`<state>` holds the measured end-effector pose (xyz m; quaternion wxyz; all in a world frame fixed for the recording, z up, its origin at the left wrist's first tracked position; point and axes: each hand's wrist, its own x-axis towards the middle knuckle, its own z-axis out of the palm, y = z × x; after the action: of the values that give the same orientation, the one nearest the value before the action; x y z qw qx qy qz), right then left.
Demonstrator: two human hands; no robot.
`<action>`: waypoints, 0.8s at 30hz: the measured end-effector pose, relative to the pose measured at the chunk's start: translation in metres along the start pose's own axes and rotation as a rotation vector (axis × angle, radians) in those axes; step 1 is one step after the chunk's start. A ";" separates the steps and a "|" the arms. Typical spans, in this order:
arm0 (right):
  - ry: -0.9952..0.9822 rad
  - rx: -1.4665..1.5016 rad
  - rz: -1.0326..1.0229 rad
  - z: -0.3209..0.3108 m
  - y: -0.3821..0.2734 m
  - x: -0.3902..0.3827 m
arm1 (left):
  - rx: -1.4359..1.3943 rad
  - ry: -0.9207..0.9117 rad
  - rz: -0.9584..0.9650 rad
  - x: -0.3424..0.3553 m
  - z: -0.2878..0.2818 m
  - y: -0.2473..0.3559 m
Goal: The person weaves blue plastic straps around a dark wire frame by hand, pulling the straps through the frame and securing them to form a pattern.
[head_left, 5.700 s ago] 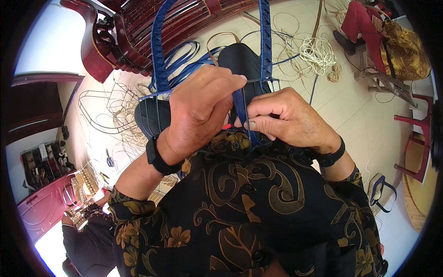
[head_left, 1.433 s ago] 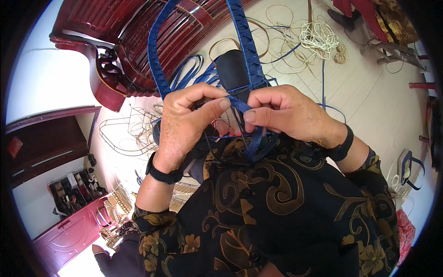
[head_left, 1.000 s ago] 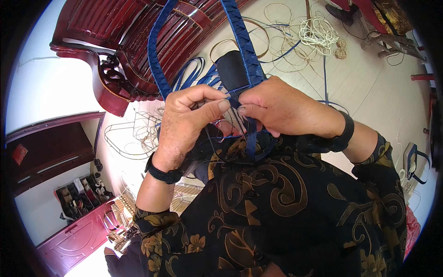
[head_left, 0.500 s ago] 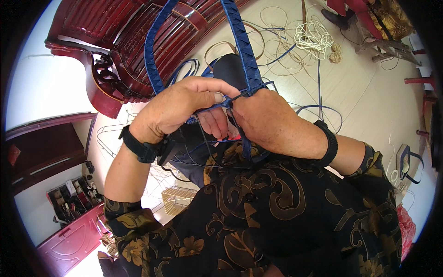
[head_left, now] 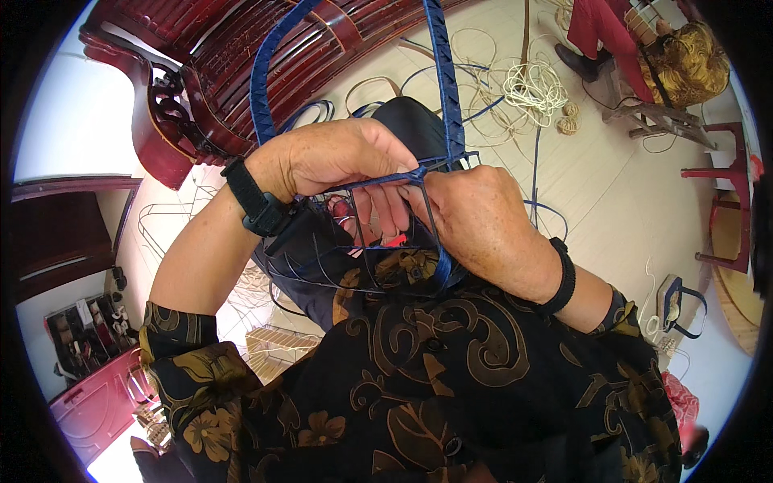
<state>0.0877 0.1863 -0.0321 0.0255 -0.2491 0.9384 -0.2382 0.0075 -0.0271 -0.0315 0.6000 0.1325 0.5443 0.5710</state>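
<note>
The left hand (head_left: 342, 157) pinches the wire basket frame (head_left: 431, 212) by its rim (head_left: 372, 181) and the right hand (head_left: 477, 211) curls just beside that pinch, its hold hidden, with the handle (head_left: 448, 84) beyond the fingertips wrapped in blue and the ribs (head_left: 358, 229) below them apparently left bare.

The blue handle (head_left: 448, 88) is wrapped in flat, satiny strips, ridged where they overlap; the wire frame (head_left: 430, 211) looks like dull, smooth metal; the black shirt (head_left: 451, 370) is soft, printed cloth; the right wristband (head_left: 561, 278) is matt black and looks woven; the settee (head_left: 153, 137) is dark red wood under a glossy varnish; the floor (head_left: 588, 177) is smooth, pale tile with a faint sheen; the twine ball (head_left: 568, 121) looks rough and fibrous; the gold cloth (head_left: 696, 64) is crumpled and shiny.
</note>
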 end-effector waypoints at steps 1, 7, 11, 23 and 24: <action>0.001 -0.041 0.003 -0.002 -0.001 0.000 | 0.018 -0.003 0.009 0.000 -0.001 -0.001; 0.023 -0.210 -0.012 -0.006 -0.010 0.002 | -0.050 -0.033 0.142 0.002 -0.003 -0.011; 0.008 -0.202 0.019 -0.008 -0.015 0.003 | -0.055 -0.044 0.139 0.003 -0.004 -0.014; 0.140 0.425 -0.070 -0.042 0.011 0.027 | 0.215 0.229 0.190 -0.001 -0.005 -0.017; 0.071 0.419 -0.101 -0.045 0.013 0.033 | 0.233 0.250 0.198 -0.001 -0.006 -0.017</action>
<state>0.0457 0.1995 0.0042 0.0319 -0.2768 0.8549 -0.4377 0.0117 -0.0357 -0.0467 0.4494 0.1821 0.6614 0.5723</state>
